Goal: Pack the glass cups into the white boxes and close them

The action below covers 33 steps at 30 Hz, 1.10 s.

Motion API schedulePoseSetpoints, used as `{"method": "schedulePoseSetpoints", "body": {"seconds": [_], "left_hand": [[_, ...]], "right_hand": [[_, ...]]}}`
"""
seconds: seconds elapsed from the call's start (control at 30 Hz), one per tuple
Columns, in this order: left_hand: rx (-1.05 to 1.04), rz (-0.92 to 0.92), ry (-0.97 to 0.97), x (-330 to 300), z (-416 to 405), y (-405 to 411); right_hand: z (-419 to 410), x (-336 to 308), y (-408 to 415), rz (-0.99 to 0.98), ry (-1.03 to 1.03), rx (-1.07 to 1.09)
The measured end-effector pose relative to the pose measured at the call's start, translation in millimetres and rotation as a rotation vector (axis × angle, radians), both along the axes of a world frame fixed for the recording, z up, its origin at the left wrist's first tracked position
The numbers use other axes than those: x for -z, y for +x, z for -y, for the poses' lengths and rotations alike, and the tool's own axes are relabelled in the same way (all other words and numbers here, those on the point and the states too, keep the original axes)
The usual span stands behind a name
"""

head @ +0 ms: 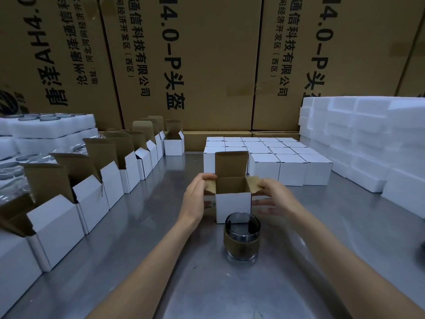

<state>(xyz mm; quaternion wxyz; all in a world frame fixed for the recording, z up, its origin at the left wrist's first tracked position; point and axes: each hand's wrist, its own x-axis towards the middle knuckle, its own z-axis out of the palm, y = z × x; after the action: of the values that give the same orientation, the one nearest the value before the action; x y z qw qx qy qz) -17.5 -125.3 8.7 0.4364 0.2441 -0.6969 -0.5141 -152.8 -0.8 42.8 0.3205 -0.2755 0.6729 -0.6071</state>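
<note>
An open white box [233,207] with a brown inside stands in the middle of the metal table [142,226], its lid flap upright at the back. My left hand [195,196] holds the box's left side flap. My right hand [274,195] pinches the right side flap. A glass cup [242,239] with a brown sleeve stands upright on the table just in front of the box, apart from both hands. The box looks empty.
A row of open white boxes [96,194] runs along the left. Closed white boxes [276,157] sit behind the middle. White foam blocks [368,143] are stacked on the right, foam trays with glass cups [34,125] on the far left. Big brown cartons [207,65] form the back wall.
</note>
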Motion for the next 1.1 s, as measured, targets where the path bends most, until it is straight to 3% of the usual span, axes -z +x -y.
{"method": "schedulePoseSetpoints", "body": {"seconds": [0.1, 0.27, 0.33, 0.47, 0.57, 0.7, 0.87, 1.0, 1.1], "left_hand": [[0.035, -0.008, -0.005, 1, -1, -1], [0.079, -0.052, -0.078, -3, -4, -2], [0.101, -0.049, -0.109, -1, -4, -1], [0.135, 0.02, -0.152, 5, -6, -1], [0.188, 0.035, -0.086, 5, -4, 0], [0.261, 0.136, -0.074, 10, 1, 3], [0.28, 0.141, -0.075, 11, 2, 3], [0.293, 0.13, -0.044, 10, 1, 4], [0.296, 0.154, -0.031, 8, 0, 5]], "right_hand": [[-5, -17, -1, -0.15, 0.148, -0.074], [-25, -65, 10, -0.845, 0.326, -0.14], [-37, -82, 21, -1.028, 0.436, -0.338], [-45, -86, 55, -1.082, 0.738, -0.773], [-34, -71, 62, -1.153, 0.832, -0.817], [-32, -67, 58, -1.195, 0.754, -0.73], [-43, -86, 41, -1.165, 0.483, -0.611], [-46, -95, 23, -1.078, 0.098, -0.329], [-33, -81, 17, -1.214, 0.096, -0.111]]}}
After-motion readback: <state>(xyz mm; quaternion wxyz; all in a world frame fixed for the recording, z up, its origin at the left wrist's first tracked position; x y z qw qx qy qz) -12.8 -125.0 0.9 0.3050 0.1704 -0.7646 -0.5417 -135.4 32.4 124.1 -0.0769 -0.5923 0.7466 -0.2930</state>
